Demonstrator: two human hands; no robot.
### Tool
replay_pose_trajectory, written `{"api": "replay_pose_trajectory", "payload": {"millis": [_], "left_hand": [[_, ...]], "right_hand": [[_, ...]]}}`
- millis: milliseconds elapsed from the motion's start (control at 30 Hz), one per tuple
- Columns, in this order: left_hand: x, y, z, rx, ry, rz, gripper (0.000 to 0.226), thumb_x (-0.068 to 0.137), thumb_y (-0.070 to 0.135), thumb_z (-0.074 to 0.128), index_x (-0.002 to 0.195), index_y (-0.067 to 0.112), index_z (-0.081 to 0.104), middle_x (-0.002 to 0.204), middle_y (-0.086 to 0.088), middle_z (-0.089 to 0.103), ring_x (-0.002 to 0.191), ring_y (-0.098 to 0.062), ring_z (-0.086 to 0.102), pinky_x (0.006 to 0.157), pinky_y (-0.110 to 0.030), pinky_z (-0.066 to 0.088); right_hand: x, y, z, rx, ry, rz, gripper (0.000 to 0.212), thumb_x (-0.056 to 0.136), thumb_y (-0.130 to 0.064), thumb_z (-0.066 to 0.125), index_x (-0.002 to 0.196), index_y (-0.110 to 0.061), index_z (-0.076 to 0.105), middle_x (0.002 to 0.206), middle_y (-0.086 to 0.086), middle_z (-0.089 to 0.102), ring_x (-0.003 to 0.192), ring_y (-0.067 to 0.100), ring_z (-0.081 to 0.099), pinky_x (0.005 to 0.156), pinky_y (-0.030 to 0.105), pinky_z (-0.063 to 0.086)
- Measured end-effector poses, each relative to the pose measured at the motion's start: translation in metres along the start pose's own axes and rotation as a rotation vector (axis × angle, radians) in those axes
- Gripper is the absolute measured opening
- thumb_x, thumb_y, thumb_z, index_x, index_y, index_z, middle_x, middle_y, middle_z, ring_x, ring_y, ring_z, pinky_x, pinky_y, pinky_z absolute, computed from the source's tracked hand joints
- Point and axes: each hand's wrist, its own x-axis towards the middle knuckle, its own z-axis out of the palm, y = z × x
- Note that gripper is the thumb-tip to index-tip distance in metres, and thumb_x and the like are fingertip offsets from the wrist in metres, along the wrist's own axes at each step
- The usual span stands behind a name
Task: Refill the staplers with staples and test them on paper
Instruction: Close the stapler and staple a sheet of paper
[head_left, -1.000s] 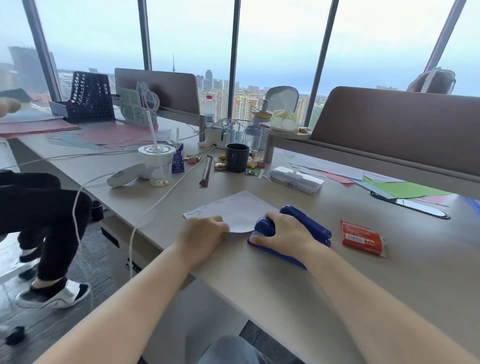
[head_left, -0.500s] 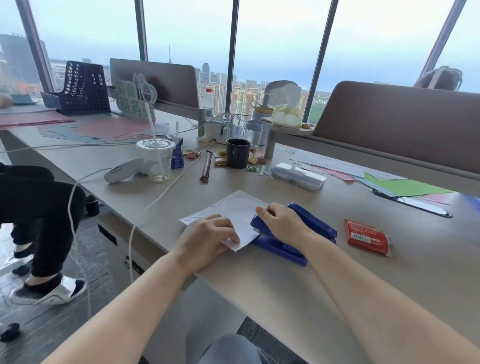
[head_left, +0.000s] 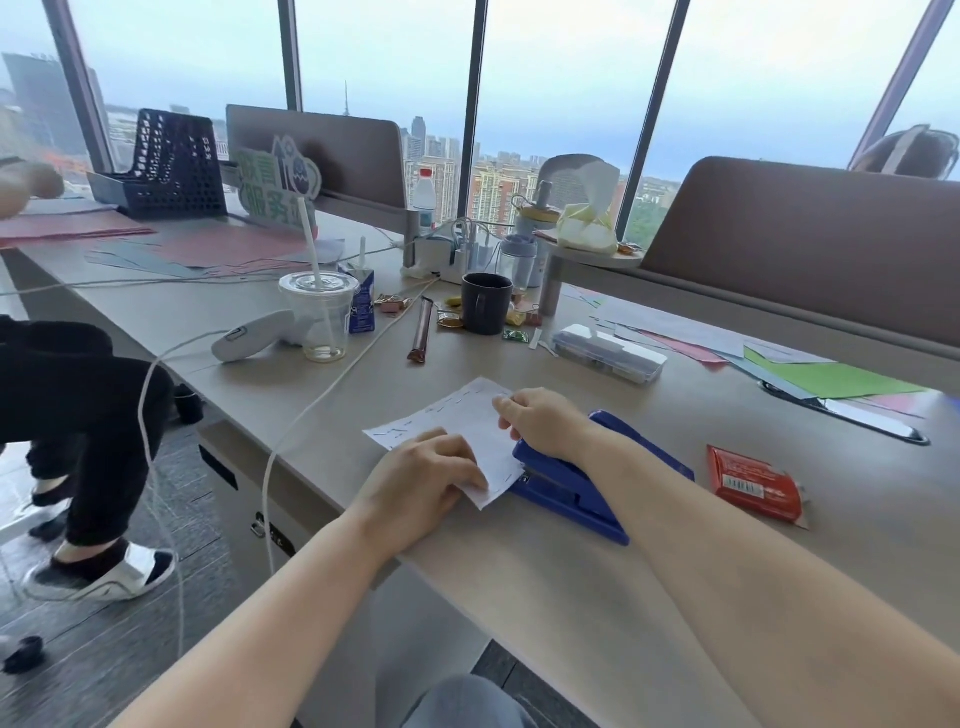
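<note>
Centre frame: my left hand (head_left: 423, 475) pins the stapled paper (head_left: 457, 423) flat, my right hand (head_left: 543, 423) pinches its far edge above the blue stapler (head_left: 582, 480), whose long axis runs toward upper right.

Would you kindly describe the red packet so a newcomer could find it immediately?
Start at the long beige desk and find the blue stapler under the right hand. Just right of the stapler, lying flat and apart from it, is the red packet, the only glossy red wrapper with a white barcode label.
</note>
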Motion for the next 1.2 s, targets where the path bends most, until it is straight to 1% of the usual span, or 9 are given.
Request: {"api": "replay_pose_trajectory", "payload": {"millis": [167,300,467,600,700,733,800,900,1200], "left_hand": [[-0.001,-0.001,0.000,-0.064,-0.027,-0.036,0.022,0.066,0.004,0.063,0.071,0.023,0.072,0.075,0.004,0.069,0.075,-0.007,0.049,0.065,-0.015,0.040],[0.000,-0.005,0.002,-0.091,-0.053,-0.093,0.032,0.066,-0.006,0.062,0.076,0.023,0.074,0.080,0.003,0.070,0.076,-0.008,0.052,0.067,-0.017,0.041],[0.001,-0.004,-0.002,-0.211,-0.106,-0.216,0.055,0.065,-0.014,0.040,0.085,0.023,0.075,0.089,0.013,0.067,0.089,-0.013,0.056,0.081,-0.018,0.043],[0.000,-0.004,-0.013,-0.422,-0.134,-0.340,0.059,0.068,-0.013,0.047,0.079,0.040,0.069,0.088,0.026,0.066,0.100,0.000,0.059,0.089,-0.018,0.045],[0.002,-0.004,-0.014,-0.519,-0.030,-0.516,0.045,0.069,0.000,0.047,0.069,0.041,0.067,0.091,0.024,0.068,0.105,-0.005,0.059,0.094,-0.027,0.044],[0.004,-0.004,-0.012,-0.472,0.002,-0.577,0.037,0.075,0.005,0.049,0.073,0.038,0.066,0.097,0.020,0.066,0.110,-0.011,0.057,0.098,-0.030,0.042],[0.008,-0.004,-0.009,-0.160,-0.043,-0.673,0.019,0.083,0.024,0.050,0.092,0.033,0.064,0.118,0.008,0.061,0.121,-0.020,0.049,0.106,-0.037,0.034],[0.011,0.000,-0.007,0.173,-0.290,-0.748,0.040,0.088,0.044,0.046,0.125,0.030,0.050,0.143,0.002,0.042,0.136,-0.022,0.030,0.114,-0.049,0.017],[0.013,0.009,-0.003,0.278,-0.437,-0.852,0.063,0.091,0.054,0.030,0.145,0.024,0.017,0.158,-0.011,0.004,0.145,-0.034,-0.001,0.118,-0.048,0.001]], "right_hand": [[0.009,0.001,-0.002,0.025,-0.056,0.091,0.047,0.097,-0.043,0.025,0.084,-0.013,0.059,0.097,0.005,0.055,0.092,0.019,0.049,0.091,0.033,0.035],[0.015,0.001,0.005,0.023,-0.042,0.156,0.043,0.095,-0.034,0.036,0.108,-0.001,0.061,0.108,0.015,0.062,0.095,0.026,0.054,0.088,0.034,0.040],[0.017,0.003,0.010,-0.017,-0.024,0.193,0.036,0.094,-0.026,0.039,0.113,-0.001,0.056,0.121,0.020,0.059,0.113,0.034,0.054,0.090,0.035,0.043],[0.017,0.003,0.011,-0.025,-0.007,0.198,0.034,0.094,-0.024,0.039,0.115,-0.001,0.054,0.122,0.020,0.058,0.113,0.035,0.053,0.092,0.037,0.042],[0.019,0.004,0.013,-0.047,0.001,0.193,0.033,0.094,-0.024,0.036,0.116,-0.006,0.052,0.123,0.017,0.056,0.114,0.034,0.050,0.096,0.040,0.040],[0.019,0.005,0.014,-0.064,0.007,0.194,0.033,0.094,-0.025,0.033,0.117,-0.010,0.051,0.125,0.014,0.055,0.115,0.032,0.047,0.097,0.042,0.038],[0.019,0.005,0.014,-0.093,0.005,0.195,0.034,0.094,-0.026,0.029,0.120,-0.016,0.049,0.128,0.010,0.050,0.119,0.030,0.038,0.098,0.044,0.033],[0.021,0.002,0.015,-0.126,-0.008,0.210,0.036,0.093,-0.021,0.026,0.123,-0.020,0.046,0.132,0.010,0.046,0.123,0.030,0.032,0.103,0.047,0.030],[0.030,0.006,0.022,-0.293,-0.064,0.269,0.054,0.083,-0.016,0.027,0.136,-0.022,0.030,0.150,0.011,0.025,0.135,0.037,0.018,0.109,0.056,0.023]]}}
